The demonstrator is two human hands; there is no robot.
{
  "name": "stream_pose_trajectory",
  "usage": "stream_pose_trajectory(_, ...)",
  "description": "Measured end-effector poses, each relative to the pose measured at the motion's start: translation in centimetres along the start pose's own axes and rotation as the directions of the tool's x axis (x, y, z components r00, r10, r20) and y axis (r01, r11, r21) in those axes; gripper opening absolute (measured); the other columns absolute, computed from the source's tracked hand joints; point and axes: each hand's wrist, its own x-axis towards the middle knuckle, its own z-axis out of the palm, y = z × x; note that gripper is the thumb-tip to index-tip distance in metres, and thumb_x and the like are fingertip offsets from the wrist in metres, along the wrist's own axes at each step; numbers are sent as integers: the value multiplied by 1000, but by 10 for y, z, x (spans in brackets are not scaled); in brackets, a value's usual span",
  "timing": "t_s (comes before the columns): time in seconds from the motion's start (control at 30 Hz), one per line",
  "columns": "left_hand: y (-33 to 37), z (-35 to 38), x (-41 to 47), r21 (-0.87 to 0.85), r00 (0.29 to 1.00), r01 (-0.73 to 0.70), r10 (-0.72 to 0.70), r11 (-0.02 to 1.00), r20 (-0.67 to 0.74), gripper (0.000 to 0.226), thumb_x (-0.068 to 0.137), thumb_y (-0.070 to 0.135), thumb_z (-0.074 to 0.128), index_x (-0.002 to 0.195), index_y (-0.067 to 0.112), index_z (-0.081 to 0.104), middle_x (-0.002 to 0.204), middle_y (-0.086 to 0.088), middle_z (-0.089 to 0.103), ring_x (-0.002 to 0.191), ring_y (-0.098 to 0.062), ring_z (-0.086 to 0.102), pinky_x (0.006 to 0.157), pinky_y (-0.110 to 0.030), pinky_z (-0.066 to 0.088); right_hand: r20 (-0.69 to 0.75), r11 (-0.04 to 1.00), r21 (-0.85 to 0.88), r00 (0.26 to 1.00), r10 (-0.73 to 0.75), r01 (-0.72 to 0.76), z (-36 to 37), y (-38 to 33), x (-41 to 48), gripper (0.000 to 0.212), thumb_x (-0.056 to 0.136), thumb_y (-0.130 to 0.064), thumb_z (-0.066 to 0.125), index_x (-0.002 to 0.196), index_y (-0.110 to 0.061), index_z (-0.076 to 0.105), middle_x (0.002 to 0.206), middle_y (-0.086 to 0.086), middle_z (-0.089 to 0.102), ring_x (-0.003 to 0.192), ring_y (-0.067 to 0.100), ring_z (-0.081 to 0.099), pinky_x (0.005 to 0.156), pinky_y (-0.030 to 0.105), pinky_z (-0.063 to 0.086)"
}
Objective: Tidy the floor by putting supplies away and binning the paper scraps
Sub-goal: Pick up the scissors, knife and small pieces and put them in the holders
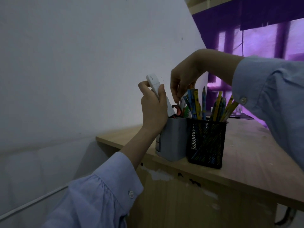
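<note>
White tool [154,83] being put in grey cup [174,139].
Clamped by left grip [153,106]; 3 o'clock card [183,103] pinched by right grip [184,79], maybe for room.

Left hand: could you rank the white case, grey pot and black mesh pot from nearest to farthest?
1. White case, held in the left hand.
2. Grey pot, just right of it.
3. Black mesh pot, farther right.

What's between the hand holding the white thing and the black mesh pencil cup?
In the head view, a grey pot stands between the left hand, gripping the white stick, and the black mesh cup; red scissor handles poke out of it.
</note>
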Motion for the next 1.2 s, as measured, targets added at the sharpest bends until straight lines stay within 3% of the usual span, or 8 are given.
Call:
stream_pose_trajectory(0.2, 4, -2, -3, 32, 999, 46, -46, 998, -6, 35, 98, 27, 44, 122, 6, 29, 116, -16, 56, 92, -24, 63, 78, -34, 59, -52, 986, 165, 998, 40, -30, -2, 4, 1, 26, 89, -14, 60, 114, -8, 62, 110, 15, 66, 97, 26, 65, 74, 31, 58)
stream_pose_trajectory(0.33, 7, -3, -2, 30, 998, 42, -41, 999, -44, 37, 97, 28, 45, 123, 7, 29, 118, -12, 54, 91, -20, 61, 79, -31, 58, -196, 986, 165, 978, 69, -36, -6, 8, 2, 22, 90, -16, 60, 108, -4, 63, 99, 12, 69, 83, 22, 70, 67, 29, 59)
stream_pose_trajectory(0.47, 9, -5, 3, -39, 995, 9, -13, 999, -102, 35, 97, 27, 44, 121, 6, 29, 110, -10, 55, 80, -15, 59, 67, -18, 55, -319, 953, 303, 940, 119, -17, -23, 18, -13, 18, 90, -14, 59, 100, -1, 64, 84, 15, 73, 68, 22, 73, 51, 23, 56)
stream_pose_trajectory(0.57, 10, -7, 6, -79, 985, -41, 27, 996, -168, 26, 98, 24, 43, 114, 8, 30, 99, -8, 55, 70, -11, 58, 57, -10, 51, -259, 960, 276, 957, 130, -56, -27, 20, -21, 17, 90, -16, 60, 98, -2, 67, 79, 13, 75, 63, 19, 71, 48, 22, 53)
stream_pose_trajectory(0.7, 13, -10, 13, -127, 960, -47, 9, 991, -279, 31, 99, 24, 42, 118, 3, 30, 109, -16, 58, 73, -13, 59, 61, -9, 51, -178, 975, 211, 978, 112, -73, -18, 15, -18, 15, 89, -16, 60, 94, -5, 69, 74, 8, 74, 57, 14, 66, 48, 22, 51)
stream_pose_trajectory(0.93, 9, -15, 17, -127, 953, -40, 0, 991, -304, 36, 99, 25, 42, 122, 1, 29, 112, -22, 60, 88, -24, 64, 66, -13, 53, -270, 983, 174, 963, -10, 60, -14, 7, -9, 15, 91, -20, 58, 94, -10, 68, 83, 8, 69, 59, 11, 60, 55, 22, 50)
stream_pose_trajectory(1.07, 8, -19, 17, -137, 952, -66, 21, 988, -306, 21, 99, 23, 41, 110, 8, 29, 99, -21, 61, 74, -16, 60, 58, -9, 50, -90, 998, 64, 996, 12, -7, -4, -2, -6, 12, 90, -21, 61, 90, -15, 71, 81, 3, 72, 64, 10, 65, 59, 24, 53)
stream_pose_trajectory(1.2, 7, -21, 18, -148, 954, -61, 14, 987, -300, 18, 99, 23, 41, 105, 15, 26, 90, -12, 60, 72, -14, 60, 58, -11, 50, 7, 999, -39, 1000, 12, -11, 12, -9, 2, 10, 88, -27, 64, 91, -22, 72, 89, -2, 74, 81, 13, 69, 77, 32, 55)
